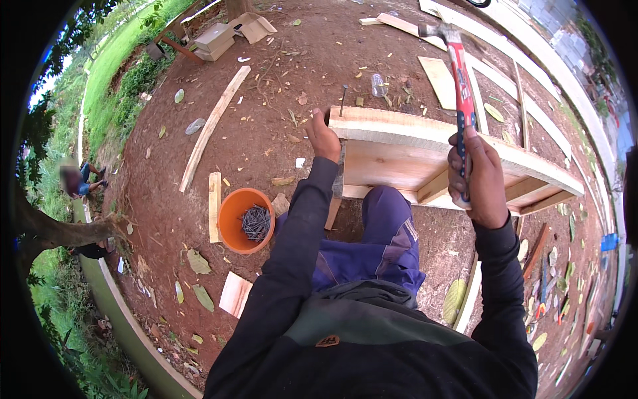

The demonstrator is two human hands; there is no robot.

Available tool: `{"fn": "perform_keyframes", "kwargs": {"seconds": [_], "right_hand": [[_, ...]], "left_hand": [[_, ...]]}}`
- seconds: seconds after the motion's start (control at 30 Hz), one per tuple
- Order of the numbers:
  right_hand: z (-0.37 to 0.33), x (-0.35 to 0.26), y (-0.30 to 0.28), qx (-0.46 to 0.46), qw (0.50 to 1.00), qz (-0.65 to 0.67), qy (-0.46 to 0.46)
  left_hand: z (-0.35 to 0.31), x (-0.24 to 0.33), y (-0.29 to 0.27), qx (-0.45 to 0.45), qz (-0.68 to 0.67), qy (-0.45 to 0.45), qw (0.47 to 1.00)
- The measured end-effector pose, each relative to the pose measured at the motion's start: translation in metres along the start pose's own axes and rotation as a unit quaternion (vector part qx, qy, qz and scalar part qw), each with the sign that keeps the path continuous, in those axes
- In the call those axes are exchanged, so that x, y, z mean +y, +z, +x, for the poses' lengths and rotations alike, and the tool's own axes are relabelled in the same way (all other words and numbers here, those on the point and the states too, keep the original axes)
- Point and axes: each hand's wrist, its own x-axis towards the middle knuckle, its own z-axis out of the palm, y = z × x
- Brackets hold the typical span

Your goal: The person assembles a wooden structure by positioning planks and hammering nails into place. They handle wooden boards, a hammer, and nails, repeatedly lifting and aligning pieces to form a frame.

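The right hand (482,176), right of centre, is closed around the lower handle of a claw hammer (463,100), whose red and dark blue shaft runs up toward the upper right and whose metal head stands well apart from the nail. The left hand (323,141), near the middle of the picture, touches the left end of a wooden frame (412,129); some of its fingers are hidden by the wood, so whether it grips firmly I cannot tell. The frame, made of pale boards with crosspieces inside, stretches from the centre to the right side, just beyond the knees. A single nail (343,100) stands nearly upright at the frame's left end, close to the left hand, most of its shank exposed. Left of centre, an orange bucket (227,219) holds a heap of loose nails (256,223), with a short board (214,207) just beside it. A longer plank (216,128) lies above these on the reddish soil (159,176). An opened cardboard box (214,40) sits at the upper left, and more pale boards lie at the upper right.
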Motion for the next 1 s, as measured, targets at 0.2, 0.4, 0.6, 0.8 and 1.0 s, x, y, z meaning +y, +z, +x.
{"fn": "perform_keyframes", "kwargs": {"seconds": [0.2, 0.4, 0.6, 0.8, 1.0], "right_hand": [[-0.031, 0.084, 0.069, 0.062, 0.966, 0.231, 0.102], [-0.014, 0.075, 0.045, -0.019, 0.985, 0.109, 0.135], [-0.023, 0.078, 0.076, 0.066, 0.974, 0.209, 0.053], [-0.019, 0.080, 0.063, -0.048, 0.971, 0.178, 0.150], [-0.032, 0.096, 0.101, 0.100, 0.951, 0.293, 0.016]], "left_hand": [[-0.010, 0.024, 0.001, 0.012, 0.062, 0.047, 0.997], [-0.010, 0.023, -0.002, -0.008, 0.026, 0.003, 1.000], [-0.009, 0.017, -0.001, 0.015, 0.020, 0.017, 1.000], [-0.007, 0.021, -0.004, 0.005, 0.004, 0.015, 1.000], [-0.006, 0.013, -0.004, 0.035, 0.107, 0.041, 0.993]]}}
